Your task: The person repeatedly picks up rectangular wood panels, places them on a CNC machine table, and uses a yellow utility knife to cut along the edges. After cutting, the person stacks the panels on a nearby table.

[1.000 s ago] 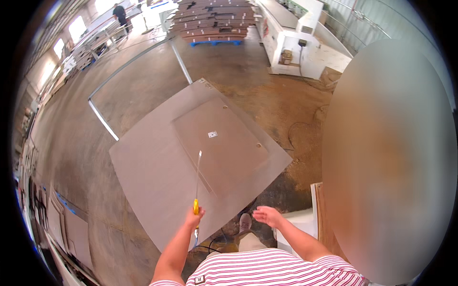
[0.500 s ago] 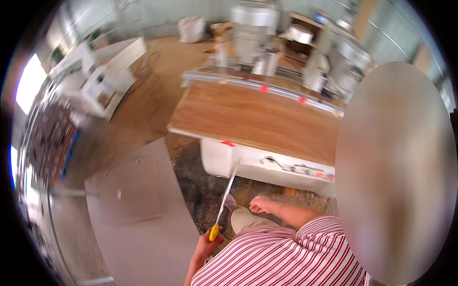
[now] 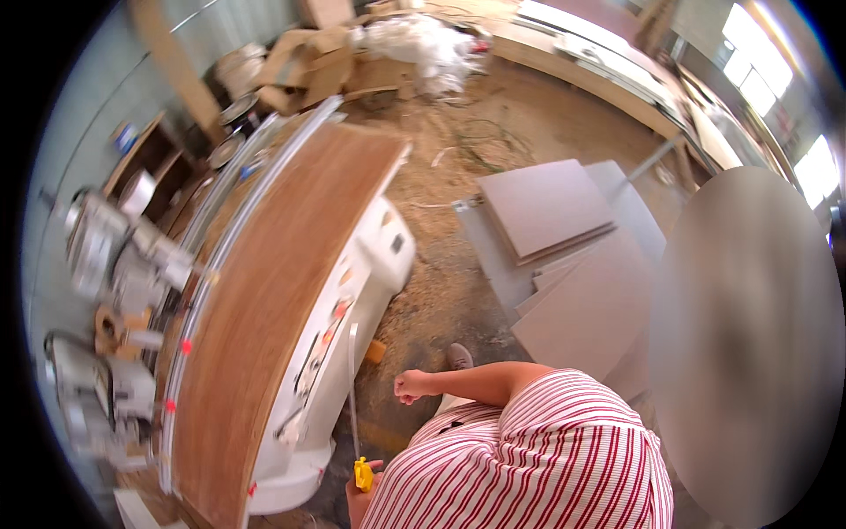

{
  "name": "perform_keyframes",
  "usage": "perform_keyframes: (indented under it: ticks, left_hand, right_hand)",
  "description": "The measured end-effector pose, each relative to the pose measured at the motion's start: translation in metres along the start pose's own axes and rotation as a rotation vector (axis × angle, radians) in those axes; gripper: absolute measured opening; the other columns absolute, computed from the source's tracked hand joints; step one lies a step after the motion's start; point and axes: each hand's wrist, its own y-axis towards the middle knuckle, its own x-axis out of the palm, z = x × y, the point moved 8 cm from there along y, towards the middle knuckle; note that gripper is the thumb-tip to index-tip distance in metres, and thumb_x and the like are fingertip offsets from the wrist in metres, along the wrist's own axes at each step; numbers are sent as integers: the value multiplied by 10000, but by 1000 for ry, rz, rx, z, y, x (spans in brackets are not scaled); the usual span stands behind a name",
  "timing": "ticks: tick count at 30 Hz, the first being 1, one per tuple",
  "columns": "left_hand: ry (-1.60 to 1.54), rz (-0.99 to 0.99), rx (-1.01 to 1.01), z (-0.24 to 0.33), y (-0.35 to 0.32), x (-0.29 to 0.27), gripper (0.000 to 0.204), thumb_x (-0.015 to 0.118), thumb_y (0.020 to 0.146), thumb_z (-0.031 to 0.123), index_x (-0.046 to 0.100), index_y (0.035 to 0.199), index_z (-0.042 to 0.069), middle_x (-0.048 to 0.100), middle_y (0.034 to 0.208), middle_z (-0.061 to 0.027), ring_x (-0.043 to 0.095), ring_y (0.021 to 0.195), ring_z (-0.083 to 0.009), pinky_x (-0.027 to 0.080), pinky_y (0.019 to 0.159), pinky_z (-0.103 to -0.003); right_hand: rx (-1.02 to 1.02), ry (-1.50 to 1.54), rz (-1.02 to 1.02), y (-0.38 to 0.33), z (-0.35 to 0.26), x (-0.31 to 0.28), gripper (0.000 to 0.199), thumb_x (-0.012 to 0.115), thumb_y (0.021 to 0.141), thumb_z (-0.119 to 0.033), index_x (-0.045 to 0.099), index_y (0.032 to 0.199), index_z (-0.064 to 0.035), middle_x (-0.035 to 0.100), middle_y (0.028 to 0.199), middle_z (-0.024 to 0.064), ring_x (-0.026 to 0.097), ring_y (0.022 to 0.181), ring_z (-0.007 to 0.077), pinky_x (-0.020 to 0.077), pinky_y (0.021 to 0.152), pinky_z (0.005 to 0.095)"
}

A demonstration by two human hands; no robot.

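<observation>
Low in the view, my left hand (image 3: 361, 504) is wrapped round a yellow tape measure (image 3: 363, 474). Its long pale blade (image 3: 353, 388) is drawn out and points away from me, alongside the white machine base. My right hand (image 3: 412, 386) hangs in front of my body with its fingers curled in, and nothing shows in it. To my left stands a long machine table with a brown wooden top (image 3: 264, 300). Below that top is its white base (image 3: 374, 251), with dark and red markings on the side.
Stacked grey-brown panels (image 3: 551, 204) lie on the floor at right, with more panels (image 3: 582, 304) fanned out nearer me. Blurred machine units (image 3: 123, 370) line the far left. Cardboard (image 3: 322, 62) and white plastic wrap (image 3: 427, 48) are heaped at the back. A blurred oval covers the right side.
My view has swung to the right, so the machine table now runs along my left and the stacked panels have come into view. The tape measure remains in my left hand.
</observation>
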Motion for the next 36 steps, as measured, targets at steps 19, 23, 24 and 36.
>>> perform_keyframes:
  ticks: [19,23,24,36]
  left_hand:
    - [328,-893,-22,179,302,252,366,673,895,107,560,1232,18,660,871,-37,629,837,-122,504,792,-260]
    - [549,-1037,-26,188,330,283,421,683,901,136,521,1265,-2,692,997,-72,639,929,-150,484,900,-294]
    - [545,-1041,-39,192,337,289,422,683,903,141,519,1265,-2,691,999,-75,640,933,-153,488,899,-298]
    - [600,-857,-109,215,406,350,376,672,915,152,528,1220,-14,678,944,-80,658,919,-156,518,852,-294]
  right_hand:
    - [152,768,806,-87,127,-326,180,654,887,-198,638,947,-29,659,785,59,640,667,146,556,600,299]
    - [210,960,923,-99,153,-308,255,684,893,-279,627,939,-34,654,831,70,660,724,153,567,633,311]
    - [215,1024,941,-104,155,-309,275,694,889,-286,621,946,-28,650,851,74,658,738,148,568,637,308]
    - [387,580,1565,-81,258,-543,984,856,692,-350,305,1453,-56,459,1371,297,467,1288,392,419,1057,429]
